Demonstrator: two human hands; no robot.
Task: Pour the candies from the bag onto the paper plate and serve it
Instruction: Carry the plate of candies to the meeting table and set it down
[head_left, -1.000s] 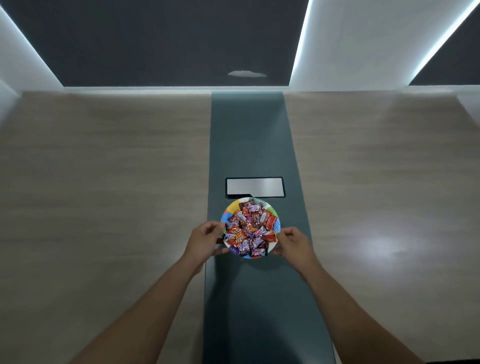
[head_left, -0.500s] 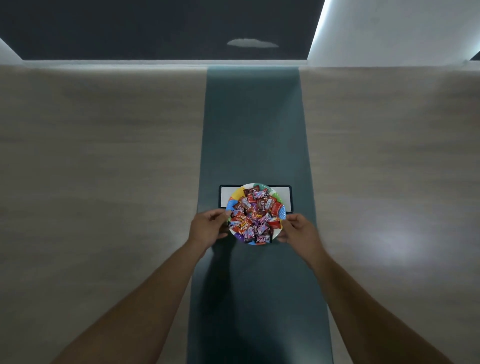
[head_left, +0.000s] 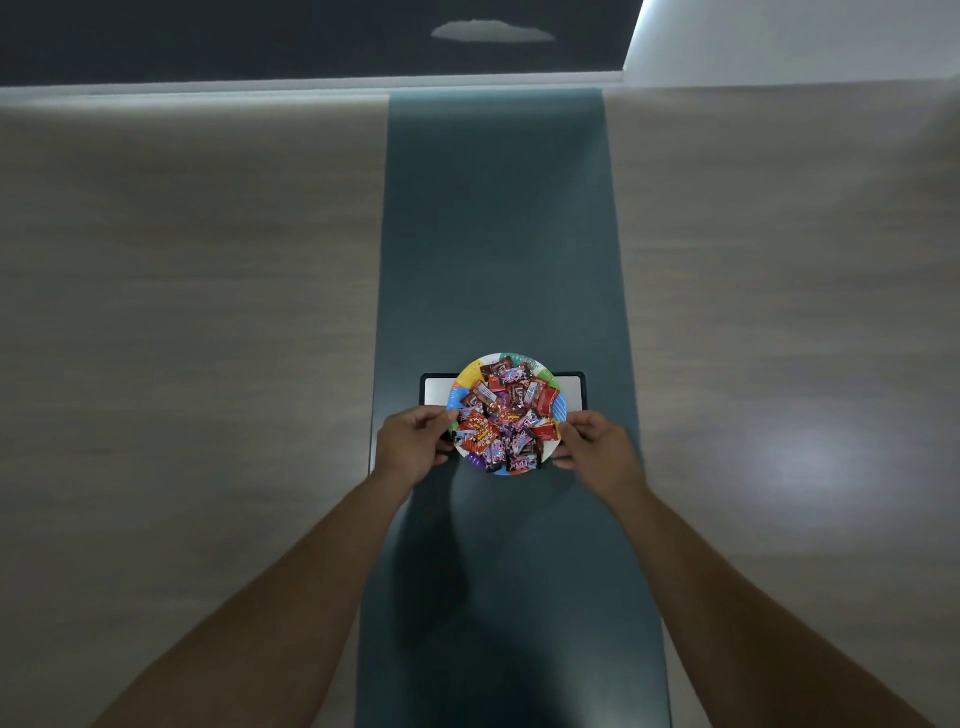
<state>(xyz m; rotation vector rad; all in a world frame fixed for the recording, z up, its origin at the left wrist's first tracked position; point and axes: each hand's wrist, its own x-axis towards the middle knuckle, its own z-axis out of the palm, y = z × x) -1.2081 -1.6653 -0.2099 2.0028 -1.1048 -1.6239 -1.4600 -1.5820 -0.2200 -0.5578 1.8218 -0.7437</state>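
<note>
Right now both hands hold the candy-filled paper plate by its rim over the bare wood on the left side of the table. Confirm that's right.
Not quite. The head view shows the left hand and right hand holding the paper plate of candies by its rim, but over the dark teal runner down the table's middle, partly above a rectangular panel set in it, not over bare wood.

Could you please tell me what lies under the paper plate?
A pale, dark-framed panel in the teal strip shows beside the paper plate; its middle is covered.
</note>
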